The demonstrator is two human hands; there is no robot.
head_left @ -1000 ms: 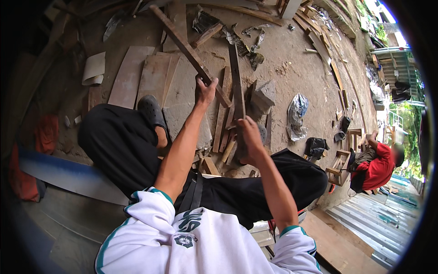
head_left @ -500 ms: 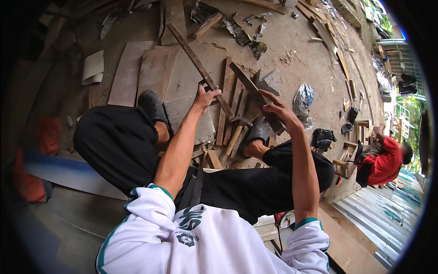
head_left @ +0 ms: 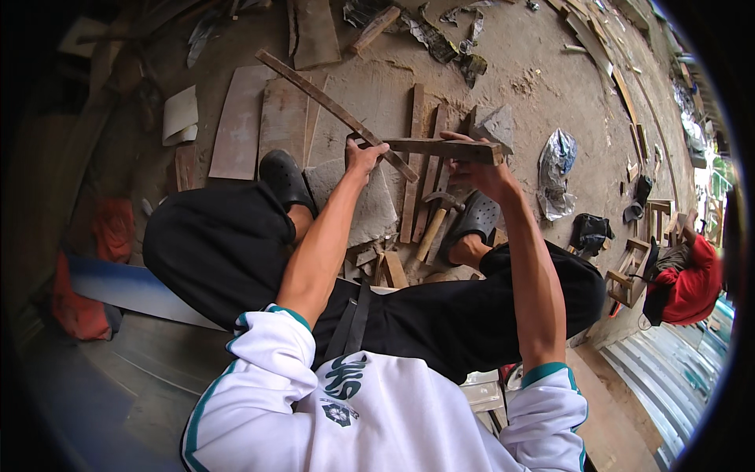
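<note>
Head view question: what's lying around?
A: hammer (head_left: 435,223), plastic bag (head_left: 556,171), loose planks.
B: left hand (head_left: 363,157) grips a long slat (head_left: 330,108); right hand (head_left: 481,171) clasps a rough short batten (head_left: 440,148) crossing it.

Shirt: you wear a white top (head_left: 377,425) with teal-edged short sleeves, bottom centre.
Trousers: black (head_left: 228,244).
Shoes: black clogs (head_left: 285,179).

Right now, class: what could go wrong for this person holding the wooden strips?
1. The left hand and right hand grip rough wooden strips bare, so splinters seem possible.
2. A hammer and loose offcuts lie between the feet; a dropped strip might strike the clogs.
</note>
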